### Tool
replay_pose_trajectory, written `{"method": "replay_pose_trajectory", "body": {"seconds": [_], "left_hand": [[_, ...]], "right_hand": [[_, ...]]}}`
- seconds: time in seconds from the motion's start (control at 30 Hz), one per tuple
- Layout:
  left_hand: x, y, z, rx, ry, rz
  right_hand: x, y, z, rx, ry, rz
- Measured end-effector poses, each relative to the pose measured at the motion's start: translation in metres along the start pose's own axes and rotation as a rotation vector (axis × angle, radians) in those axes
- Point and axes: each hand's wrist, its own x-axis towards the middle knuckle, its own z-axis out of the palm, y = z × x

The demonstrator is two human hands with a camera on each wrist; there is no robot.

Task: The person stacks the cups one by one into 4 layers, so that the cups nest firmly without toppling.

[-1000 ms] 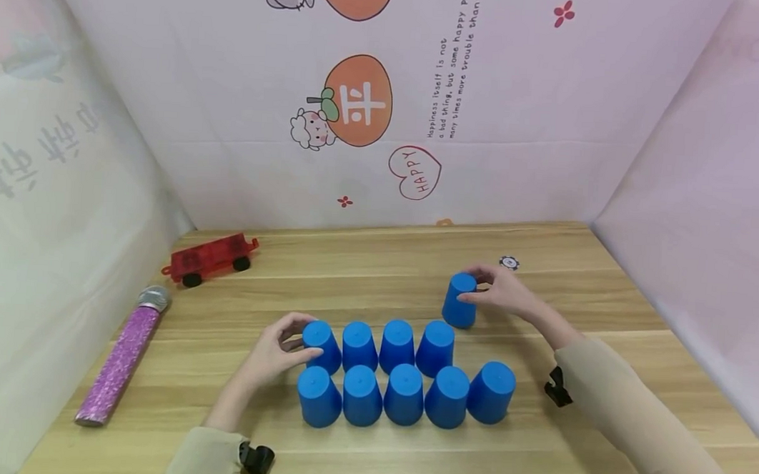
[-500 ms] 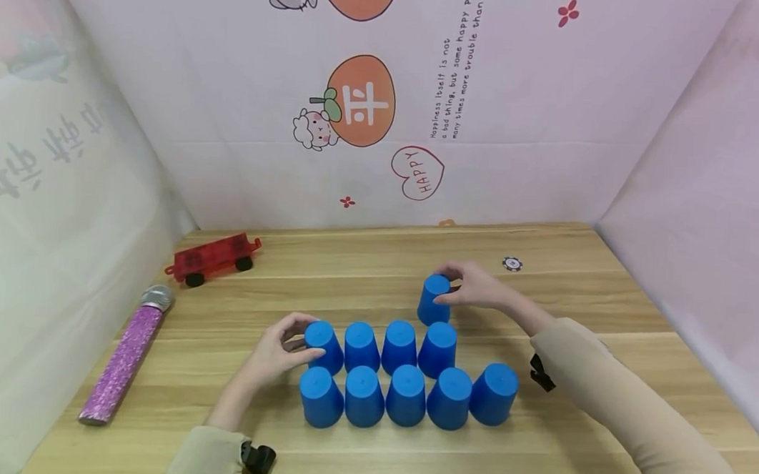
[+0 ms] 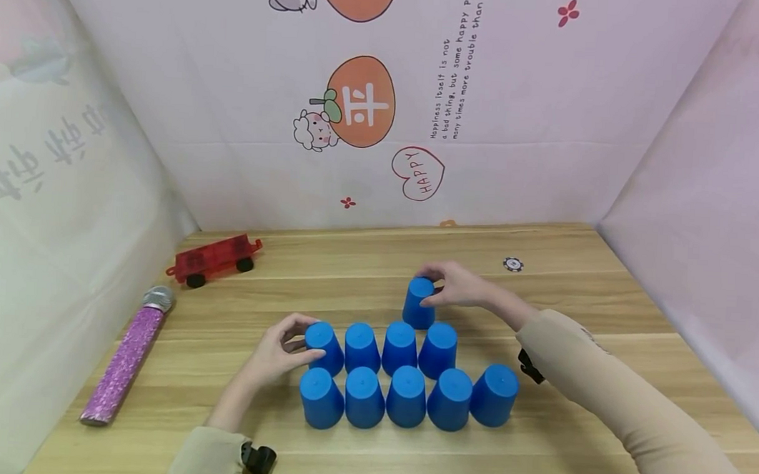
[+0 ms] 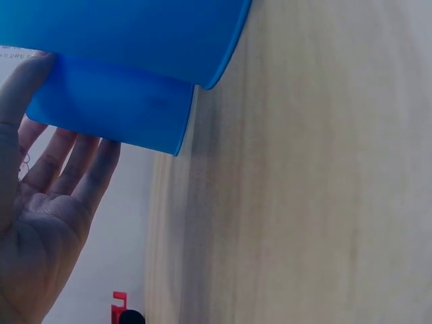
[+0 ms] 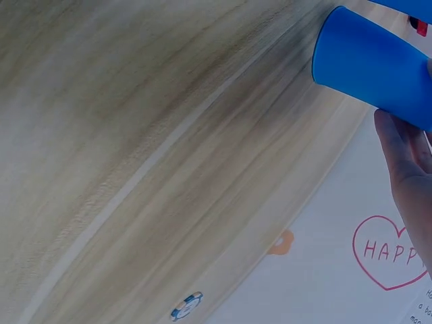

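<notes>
Upside-down blue cups stand in two rows on the table. My left hand (image 3: 272,354) holds the leftmost cup (image 3: 324,345) of the back row, thumb in front and fingers behind. In the left wrist view that cup (image 4: 108,101) lies between thumb and fingers, partly covered by a front-row cup (image 4: 162,34). Behind the back row, my right hand (image 3: 462,287) grips another upside-down cup (image 3: 418,309) by its sides. The right wrist view has this cup (image 5: 371,64) at upper right, the fingers along its side. A front-row cup (image 3: 495,395) ends the front row on the right.
A red toy wagon (image 3: 216,258) stands at the back left of the table. In front of it lies a glittery pink microphone (image 3: 127,360). A poker chip (image 3: 513,264) is at the back right. White printed cloth (image 3: 512,172) walls the table at the back and sides.
My right hand has moved left with its cup, from right of the back row to behind its right half. The left hand has stayed on its cup.
</notes>
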Motion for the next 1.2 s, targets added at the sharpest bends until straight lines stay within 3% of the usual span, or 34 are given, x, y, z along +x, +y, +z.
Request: {"method": "replay_pose_trajectory", "body": {"seconds": [0.5, 0.77, 1.2], "left_hand": [[-0.001, 0.004, 0.0, 0.04, 0.029, -0.043], [-0.001, 0.006, -0.001, 0.07, 0.023, -0.022], [0.001, 0.004, -0.012, 0.077, 0.035, 0.025]], "right_hand": [[0.004, -0.002, 0.002, 0.008, -0.016, 0.003], [0.003, -0.003, -0.003, 0.0, -0.021, -0.007], [-0.031, 0.01, -0.023, 0.002, 0.113, 0.036]]}}
